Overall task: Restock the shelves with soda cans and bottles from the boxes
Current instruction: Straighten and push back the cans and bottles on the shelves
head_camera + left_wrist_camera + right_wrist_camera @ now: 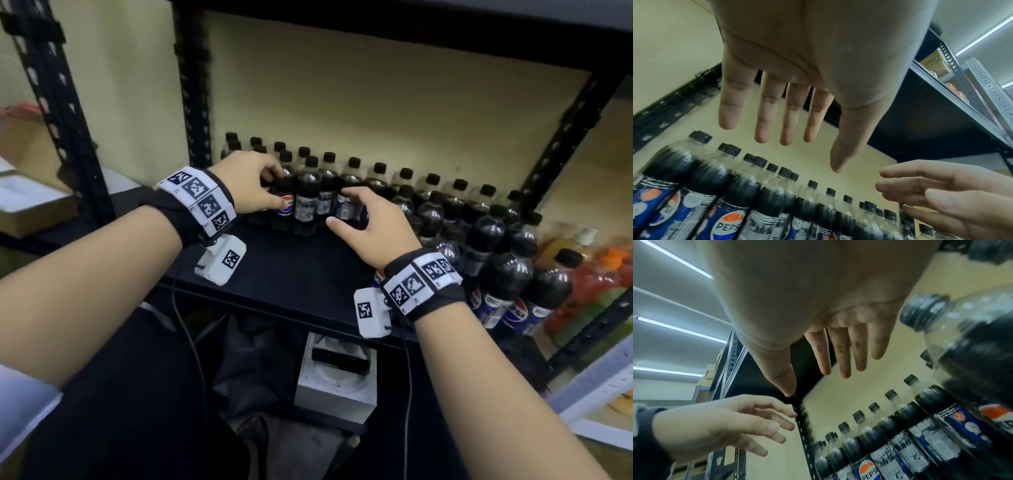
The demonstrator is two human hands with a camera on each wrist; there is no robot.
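Both hands reach into a black metal shelf point(291, 260) stocked with dark Pepsi bottles point(486, 236). The bottles stand upright in rows along the far wall and fill the right side of the shelf up to its near edge; the near left part of the shelf board is bare.

The left hand point(251, 181) is at the left end of the rows, fingers spread and nearly straight in the left wrist view, grip open and holding nothing; whether the fingertips touch the nearest bottle point(284, 195) I cannot tell.

The right hand point(368, 226) hovers just right of it, in front of a bottle with a blue label point(346, 205). Its fingers are loosely extended, grip open, nothing held.

Both wrists wear black straps with white marker blocks point(197, 197). Right of the shelf stand bottles of orange and green drinks point(603, 277). At far left sits a cardboard box point(27, 144).
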